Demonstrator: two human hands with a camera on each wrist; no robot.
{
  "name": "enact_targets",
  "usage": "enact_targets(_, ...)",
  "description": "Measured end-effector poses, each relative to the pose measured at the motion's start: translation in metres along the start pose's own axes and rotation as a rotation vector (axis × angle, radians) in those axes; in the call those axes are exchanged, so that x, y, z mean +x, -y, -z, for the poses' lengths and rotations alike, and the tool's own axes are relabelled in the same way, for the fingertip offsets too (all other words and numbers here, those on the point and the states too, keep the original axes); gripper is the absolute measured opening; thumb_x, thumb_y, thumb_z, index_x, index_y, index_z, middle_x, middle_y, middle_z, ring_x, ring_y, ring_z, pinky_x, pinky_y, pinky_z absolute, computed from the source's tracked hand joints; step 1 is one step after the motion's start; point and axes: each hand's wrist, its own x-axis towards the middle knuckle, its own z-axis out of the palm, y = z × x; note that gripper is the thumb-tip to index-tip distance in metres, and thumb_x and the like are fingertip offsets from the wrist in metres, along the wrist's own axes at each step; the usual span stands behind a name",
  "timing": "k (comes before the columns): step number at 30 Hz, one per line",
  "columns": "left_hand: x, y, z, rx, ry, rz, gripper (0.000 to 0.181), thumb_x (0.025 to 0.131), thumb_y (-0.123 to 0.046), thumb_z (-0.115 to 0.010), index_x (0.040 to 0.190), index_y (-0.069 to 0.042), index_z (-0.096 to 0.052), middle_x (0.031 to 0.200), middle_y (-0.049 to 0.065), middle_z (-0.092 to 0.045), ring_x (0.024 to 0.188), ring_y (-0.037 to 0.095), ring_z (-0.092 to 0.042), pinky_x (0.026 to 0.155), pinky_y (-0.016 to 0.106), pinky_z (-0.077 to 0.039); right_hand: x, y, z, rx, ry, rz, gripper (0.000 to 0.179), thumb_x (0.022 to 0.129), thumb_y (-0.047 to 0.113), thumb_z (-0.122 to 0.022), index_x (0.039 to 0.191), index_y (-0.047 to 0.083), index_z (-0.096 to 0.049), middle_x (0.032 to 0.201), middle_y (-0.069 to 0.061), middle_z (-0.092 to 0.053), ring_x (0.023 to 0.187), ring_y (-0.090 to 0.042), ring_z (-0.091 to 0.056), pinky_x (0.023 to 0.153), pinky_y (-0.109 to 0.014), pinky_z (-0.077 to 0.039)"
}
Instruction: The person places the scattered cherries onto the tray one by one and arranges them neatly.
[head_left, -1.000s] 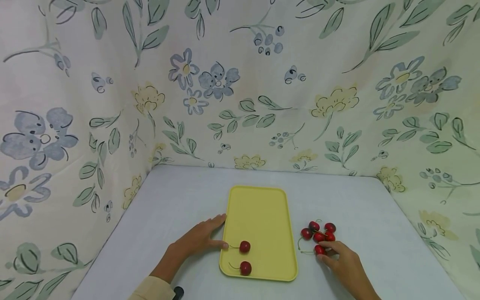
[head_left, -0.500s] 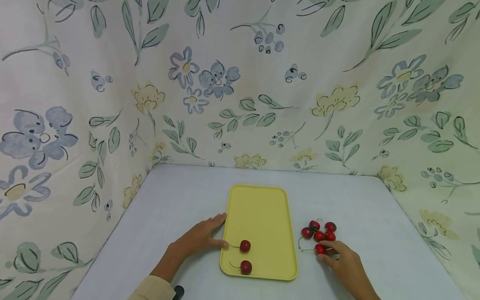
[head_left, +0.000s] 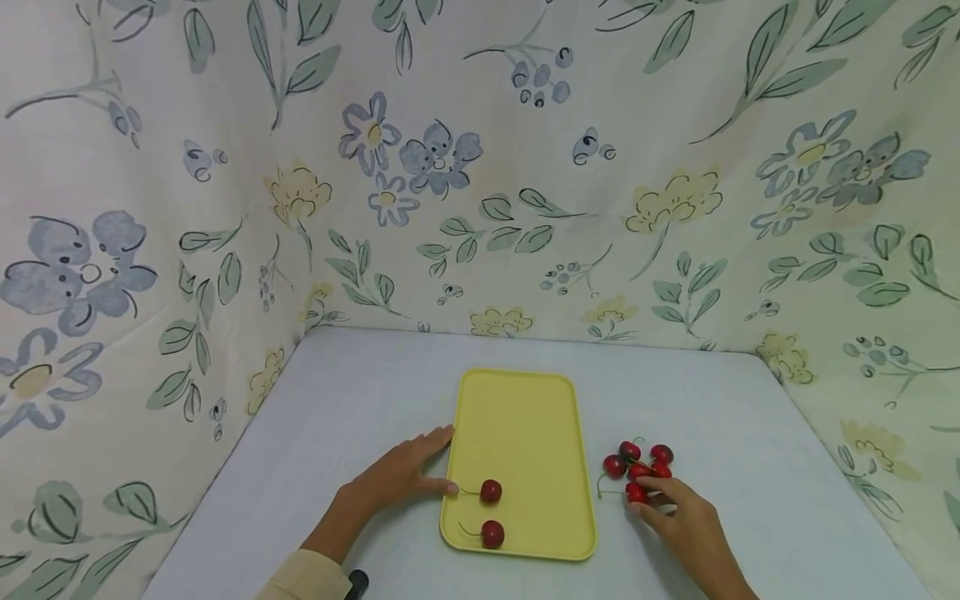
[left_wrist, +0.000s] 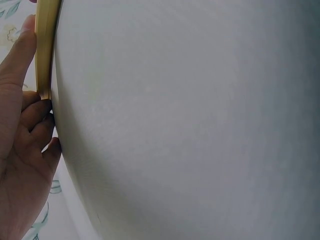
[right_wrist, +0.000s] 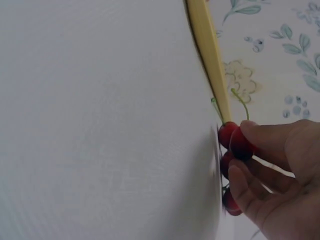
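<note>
A yellow tray lies on the white table, with two stemmed cherries near its front left: an upper cherry and a lower cherry. My left hand touches the tray's left side, its thumb at the rim and its fingers extended; the left wrist view shows this hand against the tray edge. Right of the tray, my right hand pinches a red cherry between thumb and fingertips. In the right wrist view this cherry has its green stem pointing upward.
Several more cherries lie clustered just beyond my right hand, partly overlapping. A floral cloth hangs behind and at both sides of the table. A dark object shows by my left sleeve.
The pinched cherry and my right fingertips have shifted slightly left and up in the head view. My left hand, the tray and the cherries in it stay put.
</note>
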Motion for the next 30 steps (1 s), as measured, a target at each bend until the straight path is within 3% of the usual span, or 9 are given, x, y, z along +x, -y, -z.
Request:
enact_targets(6, 0.0, 0.001, 0.0, 0.011, 0.002, -0.003, 0.102, 0.088, -0.06, -0.08, 0.167, -0.013, -0.035, 0.171, 0.011, -0.035, 0.157, 0.044, -0.033, 0.127, 0.062, -0.03, 0.0, 0.007, -0.001, 0.053, -0.014, 0.017, 0.041, 0.085, 0.013, -0.09, 0.124, 0.007, -0.077, 0.12, -0.011, -0.075, 0.097, -0.022, -0.073, 0.075, -0.026, -0.063)
enact_targets(15, 0.0, 0.001, 0.0, 0.015, 0.008, 0.014, 0.104, 0.086, -0.063, -0.079, 0.167, -0.015, -0.035, 0.172, 0.008, -0.035, 0.158, 0.041, -0.033, 0.128, 0.06, -0.029, 0.003, 0.02, -0.008, 0.125, -0.057, 0.094, 0.039, 0.085, 0.02, -0.09, 0.121, 0.01, -0.078, 0.109, -0.002, -0.078, 0.089, -0.011, -0.072, 0.073, -0.02, -0.06)
enact_targets(30, 0.002, 0.002, -0.001, 0.027, 0.013, 0.026, 0.104, 0.086, -0.064, -0.079, 0.168, -0.018, -0.034, 0.172, 0.006, -0.034, 0.158, 0.04, -0.032, 0.129, 0.06, -0.028, 0.013, 0.053, -0.026, 0.239, -0.011, 0.072, 0.036, 0.086, 0.014, -0.089, 0.121, 0.013, -0.079, 0.114, 0.001, -0.077, 0.095, -0.013, -0.073, 0.079, -0.016, -0.059)
